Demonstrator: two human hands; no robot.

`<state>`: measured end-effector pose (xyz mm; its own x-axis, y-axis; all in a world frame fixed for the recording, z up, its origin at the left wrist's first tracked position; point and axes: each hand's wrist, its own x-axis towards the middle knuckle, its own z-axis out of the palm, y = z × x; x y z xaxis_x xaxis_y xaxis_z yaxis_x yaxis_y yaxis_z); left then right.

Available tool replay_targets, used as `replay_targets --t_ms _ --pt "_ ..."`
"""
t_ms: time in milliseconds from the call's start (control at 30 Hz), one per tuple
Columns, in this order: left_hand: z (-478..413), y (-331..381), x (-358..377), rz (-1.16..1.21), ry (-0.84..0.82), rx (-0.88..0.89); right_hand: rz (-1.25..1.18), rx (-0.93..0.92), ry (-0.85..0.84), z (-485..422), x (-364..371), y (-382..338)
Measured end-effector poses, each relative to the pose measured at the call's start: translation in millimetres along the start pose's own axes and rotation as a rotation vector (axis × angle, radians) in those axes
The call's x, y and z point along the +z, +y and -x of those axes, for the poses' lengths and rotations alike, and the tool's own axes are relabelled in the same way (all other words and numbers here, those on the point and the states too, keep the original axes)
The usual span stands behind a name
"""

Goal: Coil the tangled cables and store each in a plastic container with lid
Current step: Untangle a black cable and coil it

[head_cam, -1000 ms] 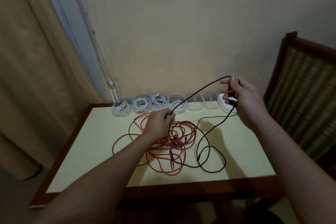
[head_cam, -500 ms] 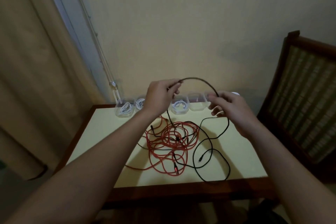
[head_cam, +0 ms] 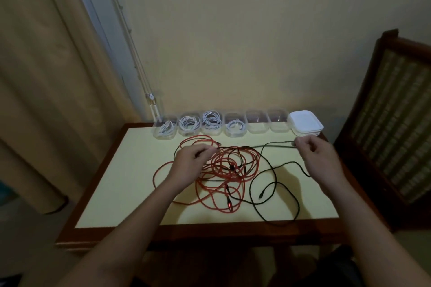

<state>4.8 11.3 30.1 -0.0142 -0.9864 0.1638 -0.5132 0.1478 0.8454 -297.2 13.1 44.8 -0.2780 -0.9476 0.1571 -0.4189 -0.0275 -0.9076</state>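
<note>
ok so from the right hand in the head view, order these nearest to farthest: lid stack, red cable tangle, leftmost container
1. Stack of white lids, just beyond the right hand.
2. Red cable tangle, table centre, to its left.
3. Leftmost container, far back-left corner.

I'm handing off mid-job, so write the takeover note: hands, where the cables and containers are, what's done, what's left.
Left hand: low over the red cable tangle, pinching cable; which strand is unclear.
Right hand: pinching the black cable near the lid stack.
Table: six lidless containers along the back edge.
Done: four containers on the left hold coiled white cables.
Left: separate and coil red and black, fill the two empty containers, fit lids on all.
</note>
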Motion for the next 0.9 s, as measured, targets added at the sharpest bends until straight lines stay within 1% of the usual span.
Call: replay_targets --t_ms 33,100,200,267,300,367,467,533,600,667,733,800,900 --pt "9.5 -1.4 -1.6 0.018 0.006 -0.035 0.023 0.011 -0.037 5.0 -2.5 5.7" --pt "30.8 0.8 2.5 0.064 -0.004 -0.104 0.081 0.011 -0.175 21.2 0.1 9.8" --pt "61.8 11.2 19.4 0.172 -0.12 -0.176 0.11 -0.035 -0.414 54.3 19.4 0.3" --pt "81.6 16.2 32.7 0.204 -0.194 -0.167 0.061 -0.062 -0.53 75.4 34.1 -4.5" --pt "90.7 17.8 37.7 0.245 -0.202 -0.17 0.005 -0.056 -0.573 85.2 40.0 -5.1" --pt "105.1 18.9 42.7 0.436 -0.192 -0.245 -0.089 -0.008 -0.615 103.7 47.3 -5.4" --pt "119.2 17.6 43.1 0.893 -0.185 -0.439 -0.058 0.021 -0.573 130.0 48.9 -6.2" --pt "128.6 21.0 38.9 1.118 -0.166 -0.533 -0.067 0.045 -0.577 148.5 46.8 -8.3" --pt "135.7 26.9 29.2 1.265 -0.069 -0.59 -0.118 0.09 -0.572 167.4 41.2 -11.5" --pt "136.0 31.4 11.2 1.418 0.082 -0.611 -0.162 0.128 -0.515 181.8 32.2 -15.8" --pt "135.7 32.6 -9.3 1.529 0.202 -0.586 -0.166 0.123 -0.423 188.6 19.5 -16.4" --pt "141.4 33.7 -24.8 1.555 0.296 -0.556 -0.169 0.094 -0.341 192.5 4.4 -15.6" --pt "157.3 40.6 -39.1 1.598 0.345 -0.52 -0.204 0.02 -0.232 197.3 -17.0 -20.8"
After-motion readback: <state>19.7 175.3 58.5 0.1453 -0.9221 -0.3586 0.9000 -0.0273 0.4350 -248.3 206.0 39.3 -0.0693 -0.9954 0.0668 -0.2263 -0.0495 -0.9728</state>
